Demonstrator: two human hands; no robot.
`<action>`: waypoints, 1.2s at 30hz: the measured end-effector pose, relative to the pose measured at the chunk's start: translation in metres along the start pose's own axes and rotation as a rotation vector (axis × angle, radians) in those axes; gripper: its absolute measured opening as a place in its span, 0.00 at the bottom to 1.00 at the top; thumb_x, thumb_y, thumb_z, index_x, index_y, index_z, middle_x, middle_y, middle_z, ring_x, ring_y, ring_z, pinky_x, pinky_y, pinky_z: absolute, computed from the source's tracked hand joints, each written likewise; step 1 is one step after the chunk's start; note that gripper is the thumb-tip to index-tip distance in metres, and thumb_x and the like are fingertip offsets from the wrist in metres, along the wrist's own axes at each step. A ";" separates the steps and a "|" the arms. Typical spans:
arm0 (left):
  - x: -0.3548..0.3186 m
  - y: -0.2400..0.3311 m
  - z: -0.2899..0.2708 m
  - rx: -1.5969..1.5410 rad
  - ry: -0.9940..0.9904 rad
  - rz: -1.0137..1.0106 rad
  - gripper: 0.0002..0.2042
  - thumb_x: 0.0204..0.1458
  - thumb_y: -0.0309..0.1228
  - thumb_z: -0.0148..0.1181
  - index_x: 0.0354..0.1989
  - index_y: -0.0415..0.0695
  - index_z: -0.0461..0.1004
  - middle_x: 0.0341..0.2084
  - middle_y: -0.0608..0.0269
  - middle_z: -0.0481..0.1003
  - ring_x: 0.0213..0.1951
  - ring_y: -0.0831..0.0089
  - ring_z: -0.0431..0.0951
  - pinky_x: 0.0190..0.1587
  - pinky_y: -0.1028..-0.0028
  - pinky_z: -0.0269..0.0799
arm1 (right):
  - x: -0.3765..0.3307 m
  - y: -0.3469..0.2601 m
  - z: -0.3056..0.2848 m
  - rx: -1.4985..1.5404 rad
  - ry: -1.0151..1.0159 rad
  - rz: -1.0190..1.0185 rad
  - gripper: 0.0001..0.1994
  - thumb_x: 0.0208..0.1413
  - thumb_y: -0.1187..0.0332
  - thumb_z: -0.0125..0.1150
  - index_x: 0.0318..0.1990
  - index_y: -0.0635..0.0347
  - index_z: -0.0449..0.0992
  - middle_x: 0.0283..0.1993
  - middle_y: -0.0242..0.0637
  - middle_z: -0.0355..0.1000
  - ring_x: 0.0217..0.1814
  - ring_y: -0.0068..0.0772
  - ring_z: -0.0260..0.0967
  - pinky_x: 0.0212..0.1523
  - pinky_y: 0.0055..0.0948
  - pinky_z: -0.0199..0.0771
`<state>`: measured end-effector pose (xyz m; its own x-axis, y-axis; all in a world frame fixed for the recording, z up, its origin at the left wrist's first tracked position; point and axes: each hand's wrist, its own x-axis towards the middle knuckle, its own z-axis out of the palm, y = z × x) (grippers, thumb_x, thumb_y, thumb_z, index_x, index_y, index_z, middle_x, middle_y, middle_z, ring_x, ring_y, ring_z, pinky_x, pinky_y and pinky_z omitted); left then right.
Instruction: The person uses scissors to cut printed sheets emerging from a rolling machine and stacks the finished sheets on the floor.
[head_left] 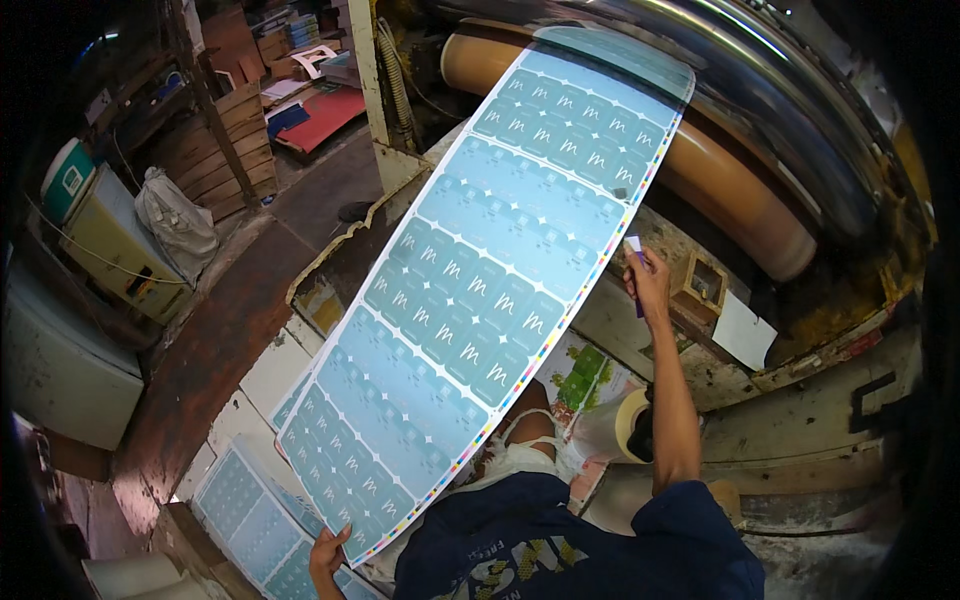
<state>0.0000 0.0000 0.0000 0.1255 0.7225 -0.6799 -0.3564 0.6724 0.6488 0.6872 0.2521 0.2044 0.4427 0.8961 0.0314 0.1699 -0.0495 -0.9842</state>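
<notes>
A long printed sheet [490,290] — teal, covered in rows of repeated label panels, with a multicoloured strip down its right edge — stretches from the person's lap up to the brown roller [740,190] of the press. The left hand [328,556] pinches its near bottom edge, fingers closed on the sheet. The right hand [648,278] is raised at the sheet's right edge, closed on a small white-and-purple piece [634,244], possibly tape. More teal printed sheets [250,520] lie stacked at lower left. A white blank card [744,332] sits on the machine ledge at right.
</notes>
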 end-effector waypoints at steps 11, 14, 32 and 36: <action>-0.032 0.002 0.003 -0.120 0.184 -0.074 0.18 0.55 0.21 0.59 0.53 0.37 0.64 0.47 0.56 0.74 0.46 0.67 0.77 0.49 0.67 0.75 | 0.029 -0.025 -0.007 -1.003 0.328 -0.918 0.32 0.39 0.81 0.64 0.54 0.35 0.76 0.29 0.34 0.64 0.27 0.39 0.68 0.30 0.40 0.70; -0.033 -0.012 0.001 -0.247 0.113 0.011 0.15 0.56 0.23 0.59 0.50 0.36 0.65 0.42 0.57 0.74 0.40 0.67 0.79 0.45 0.67 0.77 | 0.035 -0.032 -0.020 -0.979 0.222 -0.933 0.29 0.39 0.82 0.64 0.51 0.40 0.78 0.27 0.35 0.64 0.27 0.38 0.69 0.29 0.38 0.69; 0.023 -0.022 0.011 -0.014 0.596 0.122 0.13 0.55 0.26 0.63 0.46 0.39 0.71 0.38 0.63 0.75 0.39 0.72 0.76 0.43 0.71 0.75 | -0.008 -0.045 0.029 -0.185 0.097 -0.212 0.12 0.52 0.68 0.68 0.39 0.68 0.81 0.27 0.32 0.77 0.22 0.17 0.70 0.22 0.20 0.72; 0.066 -0.032 -0.002 0.219 0.613 0.334 0.14 0.56 0.31 0.62 0.46 0.38 0.68 0.32 0.62 0.72 0.29 0.77 0.68 0.31 0.76 0.66 | -0.043 -0.072 0.055 -0.084 0.012 -0.404 0.12 0.50 0.69 0.70 0.36 0.70 0.81 0.27 0.33 0.76 0.18 0.18 0.68 0.19 0.21 0.70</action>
<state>0.0179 0.0259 -0.0657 -0.5215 0.7179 -0.4611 -0.0831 0.4951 0.8648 0.6078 0.2416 0.2644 0.3354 0.8457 0.4152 0.4030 0.2696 -0.8746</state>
